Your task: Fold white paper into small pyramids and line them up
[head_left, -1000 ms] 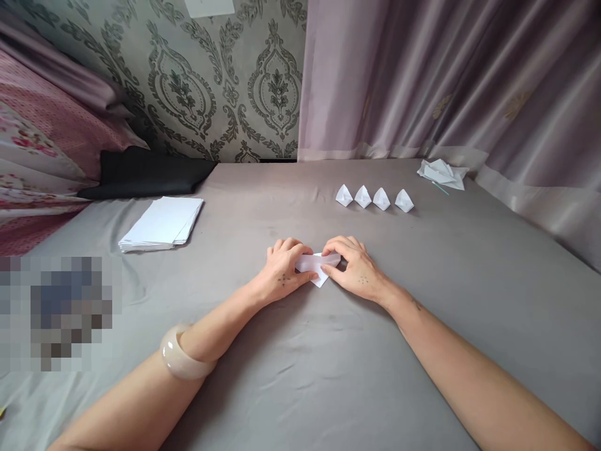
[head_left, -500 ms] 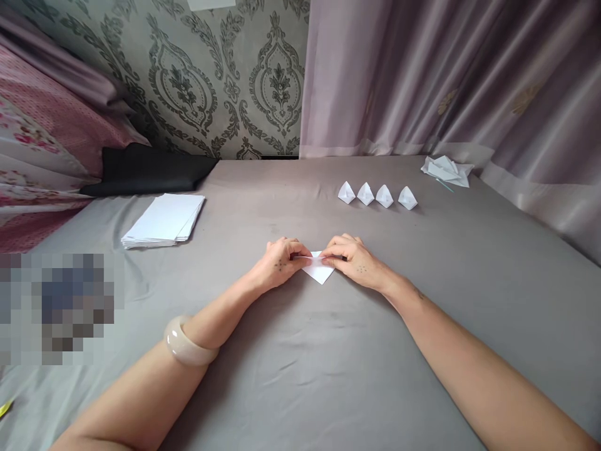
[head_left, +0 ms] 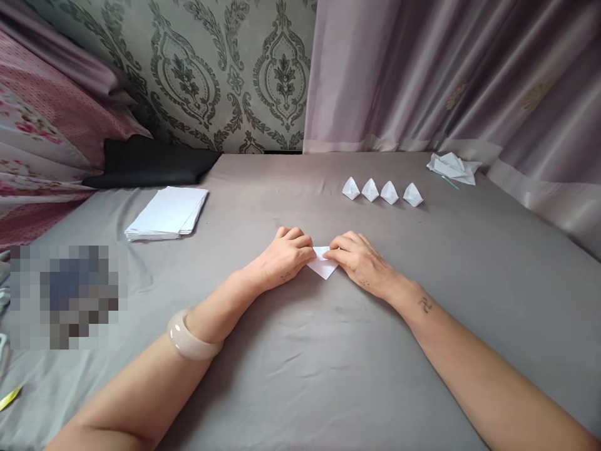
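Between my two hands a small folded white paper (head_left: 323, 267) lies on the grey cloth, one corner pointing toward me. My left hand (head_left: 287, 257) is closed on its left side, fingertips pressed along the edge. From the other side my right hand (head_left: 357, 258) pinches the right part, thumb and forefinger near the upper fold. The fingers cover both side corners of the paper. Beyond my right hand stand several folded white paper shapes (head_left: 370, 190) in a row, peaks upward.
A stack of white paper sheets (head_left: 166, 213) lies to the left, before a folded black cloth (head_left: 154, 163). More white papers (head_left: 453, 168) and a thin teal stick (head_left: 449, 183) rest at the far right. Something yellow (head_left: 10, 398) shows at the left edge.
Both hands have rolled over so their backs face up more, and the fingers now press on the paper's sides. The view has tilted slightly down.
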### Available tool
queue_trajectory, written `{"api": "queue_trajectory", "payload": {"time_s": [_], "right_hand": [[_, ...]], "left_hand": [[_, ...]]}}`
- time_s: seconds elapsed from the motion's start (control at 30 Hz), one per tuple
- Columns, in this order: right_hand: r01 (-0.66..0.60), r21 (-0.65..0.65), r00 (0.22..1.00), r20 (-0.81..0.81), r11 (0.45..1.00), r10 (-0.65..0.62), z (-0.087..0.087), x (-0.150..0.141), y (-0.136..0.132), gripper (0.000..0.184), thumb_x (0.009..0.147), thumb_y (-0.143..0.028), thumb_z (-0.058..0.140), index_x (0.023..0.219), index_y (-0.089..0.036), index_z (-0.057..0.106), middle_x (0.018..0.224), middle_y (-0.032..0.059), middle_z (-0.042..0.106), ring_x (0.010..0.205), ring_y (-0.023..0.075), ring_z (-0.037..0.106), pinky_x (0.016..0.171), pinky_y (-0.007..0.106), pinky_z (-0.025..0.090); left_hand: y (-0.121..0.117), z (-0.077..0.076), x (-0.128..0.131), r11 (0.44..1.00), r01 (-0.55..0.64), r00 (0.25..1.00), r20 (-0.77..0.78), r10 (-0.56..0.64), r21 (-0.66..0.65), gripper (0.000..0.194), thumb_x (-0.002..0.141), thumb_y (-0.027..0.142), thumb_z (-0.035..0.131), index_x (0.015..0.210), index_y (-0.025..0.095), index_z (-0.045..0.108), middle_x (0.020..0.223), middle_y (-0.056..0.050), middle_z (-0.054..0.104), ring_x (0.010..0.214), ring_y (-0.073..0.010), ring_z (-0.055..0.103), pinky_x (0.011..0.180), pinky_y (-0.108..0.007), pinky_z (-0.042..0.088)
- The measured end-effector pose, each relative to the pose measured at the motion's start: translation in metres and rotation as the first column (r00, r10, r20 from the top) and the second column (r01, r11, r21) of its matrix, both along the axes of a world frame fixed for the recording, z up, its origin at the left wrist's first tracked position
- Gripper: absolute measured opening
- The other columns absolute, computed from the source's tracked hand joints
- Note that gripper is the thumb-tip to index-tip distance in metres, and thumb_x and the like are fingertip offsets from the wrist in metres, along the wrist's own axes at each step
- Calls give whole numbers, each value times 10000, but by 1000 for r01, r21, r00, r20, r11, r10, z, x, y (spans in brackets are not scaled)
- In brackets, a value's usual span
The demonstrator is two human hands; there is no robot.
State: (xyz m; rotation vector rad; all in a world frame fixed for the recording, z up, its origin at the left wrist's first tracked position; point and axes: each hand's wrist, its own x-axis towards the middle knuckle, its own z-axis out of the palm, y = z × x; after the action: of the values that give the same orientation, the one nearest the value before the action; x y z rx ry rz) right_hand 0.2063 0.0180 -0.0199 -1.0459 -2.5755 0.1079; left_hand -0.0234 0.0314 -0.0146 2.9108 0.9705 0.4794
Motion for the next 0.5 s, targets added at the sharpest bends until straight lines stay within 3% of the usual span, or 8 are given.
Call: {"api": "queue_trajectory", "payload": {"time_s": [0.2,0.5], "right_hand": [[-2,149,991,132,989,-18,3,-2,-9,257,951,-97,427,1013,-188,660,993,58,624,895,182,472,794,307,374],[19,143,980,196,989,-47,12,0,-16,260,906,-33,461,957,-168,677,928,49,637,839,177,497,794,299,381]], "left_hand": [[-5,4,0,986,78,990,-130,-58,147,291,962,130,357,967,160,647,942,-88,633,916,-204,501,804,-350,331],[-8,13,-2,992,118,974,-199,-108,37,315,947,128,345,955,150,658,877,-98,603,759,-185,511,707,-320,356]]}}
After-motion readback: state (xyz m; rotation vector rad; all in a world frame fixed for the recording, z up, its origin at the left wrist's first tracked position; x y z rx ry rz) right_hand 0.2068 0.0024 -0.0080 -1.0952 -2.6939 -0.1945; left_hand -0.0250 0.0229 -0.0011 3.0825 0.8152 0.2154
